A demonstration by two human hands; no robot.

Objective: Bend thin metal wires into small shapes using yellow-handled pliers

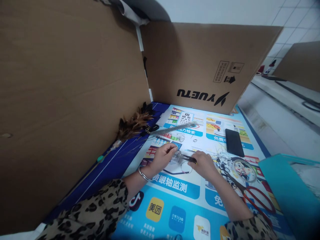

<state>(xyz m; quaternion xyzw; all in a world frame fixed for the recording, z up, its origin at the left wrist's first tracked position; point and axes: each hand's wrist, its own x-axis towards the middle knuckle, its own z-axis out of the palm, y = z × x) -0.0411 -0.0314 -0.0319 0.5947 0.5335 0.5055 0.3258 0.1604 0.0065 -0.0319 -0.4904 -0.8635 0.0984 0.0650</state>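
Note:
My left hand [165, 156] is closed, thumb and fingers pinched on a small bundle of silvery wire [177, 156] whose exact shape is too small to make out. My right hand [204, 164] wraps round a pair of small dark pliers [188, 158], a touch of yellow on the handle. The plier jaws point left and reach the wire bundle by my left fingertips; whether they grip it I cannot tell. A thin wire loop [186, 167] shows on the printed mat just below the pliers.
Beyond my hands lie a sheaf of straight metal wires [175, 128] and a feather duster [135, 123]. On the right are a black phone [234, 142], curly wire scraps [222, 161], a clear ring [244, 170], red-handled scissors [260, 199] and a teal box [280, 186]. Cardboard panels [200, 60] stand behind and left.

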